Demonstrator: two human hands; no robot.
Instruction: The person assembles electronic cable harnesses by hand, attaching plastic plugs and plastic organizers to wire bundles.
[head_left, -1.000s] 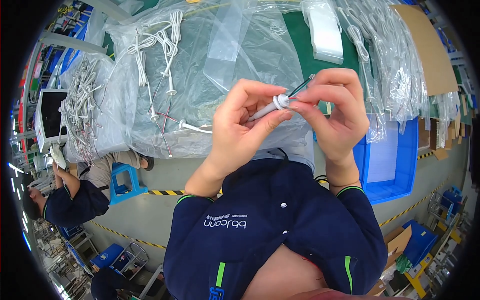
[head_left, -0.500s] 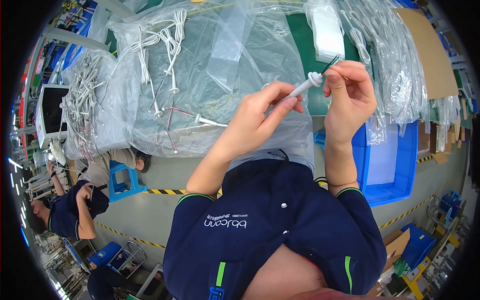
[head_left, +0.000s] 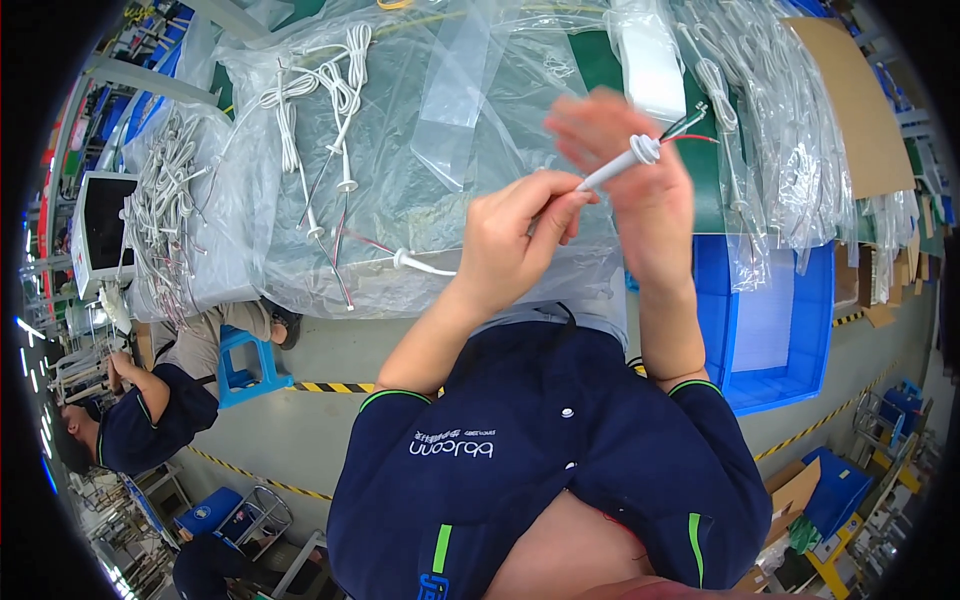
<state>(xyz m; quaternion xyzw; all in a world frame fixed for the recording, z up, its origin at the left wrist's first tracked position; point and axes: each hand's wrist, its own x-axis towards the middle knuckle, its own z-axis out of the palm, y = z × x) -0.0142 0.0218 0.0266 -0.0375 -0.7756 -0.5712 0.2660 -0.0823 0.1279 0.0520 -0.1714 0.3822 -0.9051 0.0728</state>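
My left hand (head_left: 525, 230) pinches the narrow end of a white cable's tapered strain relief (head_left: 618, 166) between thumb and fingers. Its round flanged end points up and to the right, and loose black, green and red wires (head_left: 690, 128) fan out beyond it. Behind the strain relief, my right hand (head_left: 645, 195) is blurred by motion; its fingers look stretched out to the left and hold nothing I can see. A second white strain relief (head_left: 402, 258) with thin wires lies on the plastic sheeting, left of my left wrist.
Bundled white cables (head_left: 340, 95) lie on the plastic-covered table (head_left: 400, 130). More cables hang at the left beside a monitor (head_left: 105, 230). Bagged cables (head_left: 780, 130) and a cardboard sheet (head_left: 850, 105) are at the right, above a blue bin (head_left: 765, 330). A co-worker (head_left: 150, 410) sits at the far left.
My right hand has let go of the wire ends and swung left behind the strain relief. The wires now spread freely. My left hand keeps its pinch, shifted slightly left.
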